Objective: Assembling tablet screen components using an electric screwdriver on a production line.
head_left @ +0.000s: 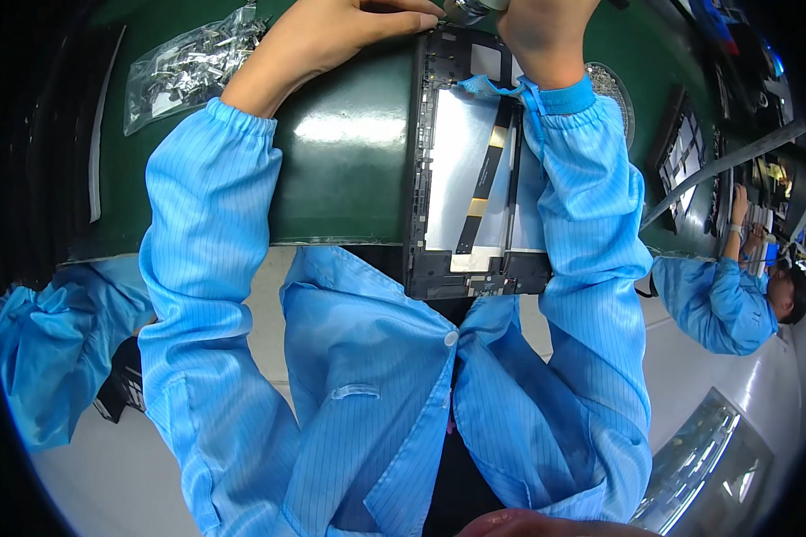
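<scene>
An opened tablet (457,170) lies on the green table, its lower end jutting past the near edge. It has a black frame, a silver inner panel and a dark flat ribbon cable (481,192) with gold patches. My left hand (331,40) reaches to the tablet's far left corner. Its thumb and a finger come together there, and whatever is between them is too small to make out. My right hand (546,36) is closed round a silver cylindrical tool (466,9) above the far end. The upper picture edge cuts off part of both hands and the tool.
A clear bag of small metal parts (192,72) lies at the left. Beyond my right sleeve are a round tray of small parts (613,94) and another device frame (682,148). A co-worker (734,304) sits at the right; another person's blue sleeve (72,331) shows at the left.
</scene>
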Action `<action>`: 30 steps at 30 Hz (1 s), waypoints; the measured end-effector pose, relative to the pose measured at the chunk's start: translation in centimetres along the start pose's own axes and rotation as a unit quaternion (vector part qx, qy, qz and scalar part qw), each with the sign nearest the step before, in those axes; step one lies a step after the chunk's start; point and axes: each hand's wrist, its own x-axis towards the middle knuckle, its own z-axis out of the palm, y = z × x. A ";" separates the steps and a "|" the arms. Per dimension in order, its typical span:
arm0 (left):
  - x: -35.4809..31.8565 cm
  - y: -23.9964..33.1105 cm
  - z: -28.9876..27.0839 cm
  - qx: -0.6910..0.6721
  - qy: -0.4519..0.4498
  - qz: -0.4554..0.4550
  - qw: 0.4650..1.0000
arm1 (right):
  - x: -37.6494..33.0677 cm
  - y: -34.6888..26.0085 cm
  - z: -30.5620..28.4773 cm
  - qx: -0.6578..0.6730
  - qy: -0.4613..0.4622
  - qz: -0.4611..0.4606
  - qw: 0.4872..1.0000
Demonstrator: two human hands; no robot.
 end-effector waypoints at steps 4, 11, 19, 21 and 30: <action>0.2 -0.2 -0.1 -0.007 0.003 -0.012 1.000 | 0.1 0.6 0.3 0.022 -0.009 0.005 1.000; 0.5 0.1 -0.3 0.027 0.003 -0.001 1.000 | 0.3 1.0 -0.1 0.011 -0.006 0.020 1.000; 0.1 0.5 -0.2 0.026 -0.009 0.010 1.000 | -0.1 0.8 0.0 0.037 -0.002 0.013 0.999; 0.1 0.0 -0.3 0.012 -0.014 0.023 1.000 | -0.3 0.1 0.3 -0.001 0.010 0.006 1.000; 0.4 -0.9 0.7 -0.013 0.007 0.038 0.999 | -0.3 -1.1 -0.4 0.012 0.046 0.013 0.999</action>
